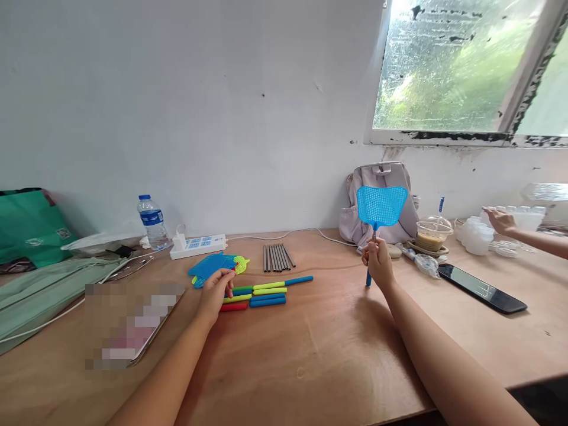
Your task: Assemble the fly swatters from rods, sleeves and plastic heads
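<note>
My right hand [378, 260] grips a blue fly swatter [382, 206] by its thin metal shaft, just below the mesh head. The swatter stands nearly upright, its blue handle end pointing down at the table. My left hand [216, 287] is closed, thumb and fingertips together, over the edge of a pile of loose blue swatter heads [210, 266]; whatever it may hold is hidden. A yellow-green swatter head [242, 264] lies under that pile. Coloured handle tubes [268, 300] in blue, yellow, green and red lie beside my left hand. Behind them is a row of metal rods [277, 258].
Along the wall stand a water bottle [152, 222], a power strip [198, 245] and a backpack [350, 204]. To the right are a drink cup [430, 236], a phone [481, 288] and white containers [477, 235], with another person's hand [499, 220]. A green bag [35, 228] sits at left.
</note>
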A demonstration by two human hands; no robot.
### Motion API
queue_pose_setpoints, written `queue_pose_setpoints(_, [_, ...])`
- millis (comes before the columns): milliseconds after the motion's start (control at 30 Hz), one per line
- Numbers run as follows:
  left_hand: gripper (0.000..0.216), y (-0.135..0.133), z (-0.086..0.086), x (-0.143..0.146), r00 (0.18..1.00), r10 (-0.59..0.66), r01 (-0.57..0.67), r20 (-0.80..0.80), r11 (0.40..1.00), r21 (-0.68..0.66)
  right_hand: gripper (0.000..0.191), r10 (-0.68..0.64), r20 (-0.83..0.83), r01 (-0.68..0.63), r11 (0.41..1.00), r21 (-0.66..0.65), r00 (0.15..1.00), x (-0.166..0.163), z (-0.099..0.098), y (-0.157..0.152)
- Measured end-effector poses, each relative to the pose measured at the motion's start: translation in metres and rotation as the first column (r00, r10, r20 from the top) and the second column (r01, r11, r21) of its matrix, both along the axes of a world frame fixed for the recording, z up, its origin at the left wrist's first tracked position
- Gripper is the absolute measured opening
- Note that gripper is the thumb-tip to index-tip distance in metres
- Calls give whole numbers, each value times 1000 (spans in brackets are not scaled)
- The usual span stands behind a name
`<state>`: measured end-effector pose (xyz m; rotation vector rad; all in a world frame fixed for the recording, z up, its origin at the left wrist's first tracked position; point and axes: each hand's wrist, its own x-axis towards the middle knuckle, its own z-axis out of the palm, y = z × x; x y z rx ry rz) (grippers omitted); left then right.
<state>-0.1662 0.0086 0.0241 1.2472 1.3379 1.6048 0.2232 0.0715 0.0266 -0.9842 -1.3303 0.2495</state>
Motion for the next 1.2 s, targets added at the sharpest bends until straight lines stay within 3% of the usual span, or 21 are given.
queue_pose_setpoints(133, [20,1,-1,-2,1000,3,-3,-17,1000,1,32,-100,189,127,982,-138,977,4,-6,5])
queue_pose_setpoints(233, [20,1,-1,-2,999,4,-4,-37,1000,-4,26,-134,385,244,937,-251,913,11,-10,9])
queue_pose_setpoints(433, [22,0,2,0,992,1,-3,-129,1000,-10,27,-77,643,458,766,-451,762,30,-29,15])
queue_pose_setpoints(533, [23,-1,3,2,980,2,-3,-197,1000,-4,34,-81,696,547,685,-481,713,38,-32,15])
queue_pose_setpoints(633, [24,-3,4,3,960,2,-1,-281,1000,5,39,-103,725,603,640,-475,681,38,-29,12])
queue_pose_setpoints(700, [25,-4,3,3,938,8,-3,-348,1000,17,38,-118,743,614,656,-440,658,29,-25,10])
queue_pose_setpoints(767, [24,-6,1,5,905,26,-9,-425,999,42,38,-104,760,567,731,-379,642,11,-21,6])
queue_pose_setpoints(867, [22,-9,-1,11,835,58,-3,-548,995,101,38,21,778,339,892,-298,627,-33,-21,-3])
queue_pose_setpoints(933, [20,-10,-2,16,779,74,16,-623,990,137,35,123,785,166,947,-276,607,-65,-25,-11])
queue_pose_setpoints(1067, [17,-7,-2,16,661,183,-32,-728,976,216,34,223,783,3,961,-276,580,-109,-35,-22])
queue_pose_setpoints(1200, [18,0,0,-6,549,354,-203,-757,935,291,26,242,754,3,951,-308,611,-109,-41,-18])
